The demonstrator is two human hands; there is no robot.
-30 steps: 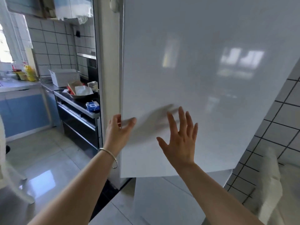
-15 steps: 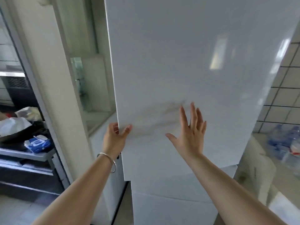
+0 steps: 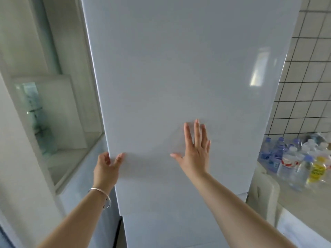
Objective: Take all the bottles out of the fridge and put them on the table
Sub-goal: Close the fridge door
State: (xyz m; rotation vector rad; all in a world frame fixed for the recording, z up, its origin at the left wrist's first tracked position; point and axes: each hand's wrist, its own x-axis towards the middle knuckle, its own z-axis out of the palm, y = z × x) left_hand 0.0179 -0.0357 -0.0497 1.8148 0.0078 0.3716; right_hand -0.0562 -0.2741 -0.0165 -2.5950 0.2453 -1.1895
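The white fridge door (image 3: 179,68) fills the middle of the view. My left hand (image 3: 107,165) grips its left edge, fingers wrapped behind it and thumb on the front. My right hand (image 3: 195,149) presses flat on the door's face with straight, spread fingers. Several plastic bottles (image 3: 297,158), some with blue caps and one with a yellow label, stand on the table (image 3: 304,199) at the right. The fridge's inside is hidden behind the door.
A white wall and a glass-fronted recess (image 3: 44,119) lie to the left of the fridge. A tiled wall (image 3: 308,77) rises behind the table. A pale chair back (image 3: 263,192) stands between fridge and table.
The door has swung toward the fridge body, and the view has turned right. The counter at the left has left the view and the bottles on the table have come in.
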